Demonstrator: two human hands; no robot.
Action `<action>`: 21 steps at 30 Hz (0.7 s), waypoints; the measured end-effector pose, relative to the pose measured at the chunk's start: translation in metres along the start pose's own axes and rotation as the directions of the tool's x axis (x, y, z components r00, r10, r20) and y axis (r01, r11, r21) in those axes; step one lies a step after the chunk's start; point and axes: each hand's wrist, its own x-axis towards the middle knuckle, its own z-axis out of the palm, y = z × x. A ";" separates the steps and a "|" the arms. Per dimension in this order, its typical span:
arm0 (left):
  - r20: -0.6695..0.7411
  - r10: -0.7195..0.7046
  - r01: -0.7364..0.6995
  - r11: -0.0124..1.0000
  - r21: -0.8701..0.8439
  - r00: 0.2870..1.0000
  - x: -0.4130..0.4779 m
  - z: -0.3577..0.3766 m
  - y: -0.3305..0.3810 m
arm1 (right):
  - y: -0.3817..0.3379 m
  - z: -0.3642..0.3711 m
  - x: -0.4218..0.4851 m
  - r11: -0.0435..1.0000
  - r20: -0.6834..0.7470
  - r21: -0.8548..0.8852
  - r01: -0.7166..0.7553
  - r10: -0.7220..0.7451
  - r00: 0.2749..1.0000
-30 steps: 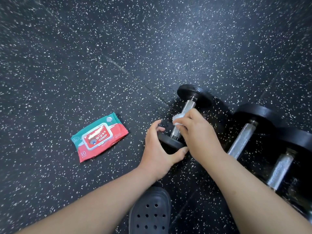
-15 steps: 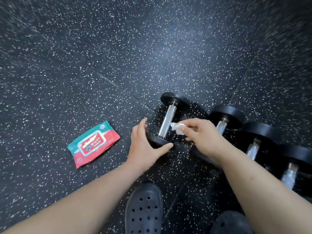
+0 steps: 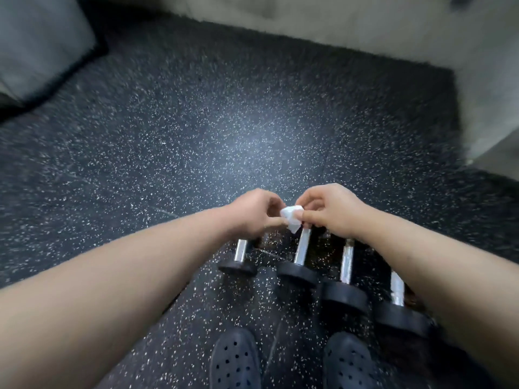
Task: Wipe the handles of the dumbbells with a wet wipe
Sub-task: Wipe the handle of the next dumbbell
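Note:
Several black dumbbells with chrome handles lie side by side on the speckled floor: the leftmost dumbbell (image 3: 241, 252), a second dumbbell (image 3: 302, 249), a third dumbbell (image 3: 347, 265) and a fourth dumbbell (image 3: 397, 289). A small crumpled white wet wipe (image 3: 292, 221) hangs in the air above the far end of the second handle. My left hand (image 3: 254, 213) and my right hand (image 3: 334, 210) both pinch it between fingertips. The far heads of the dumbbells are hidden behind my hands.
My two dark perforated clogs (image 3: 236, 360) stand at the bottom, close to the near dumbbell heads. A pale wall (image 3: 365, 29) runs along the back and right. A grey padded object (image 3: 36, 43) sits at the top left. The wipes pack is out of view.
The view swung up and right, so the wipes pack left the frame. My left hand let go of the dumbbell head and rose to join my right hand on the wipe.

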 end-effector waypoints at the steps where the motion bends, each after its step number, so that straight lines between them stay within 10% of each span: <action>1: -0.011 -0.005 0.005 0.999 0.044 1.000 -0.005 -0.006 0.017 | -0.004 -0.012 -0.007 1.000 -0.023 -0.024 0.014 -0.015 1.000; 10: -0.225 -0.091 0.123 0.983 0.133 0.970 -0.046 -0.006 0.090 | -0.023 -0.069 -0.052 0.993 -0.020 0.085 0.087 -0.086 0.996; 21: -0.145 -0.233 0.164 0.912 -0.377 0.962 0.005 0.058 0.048 | 0.023 -0.054 -0.015 0.984 -0.079 0.178 -0.008 0.022 0.997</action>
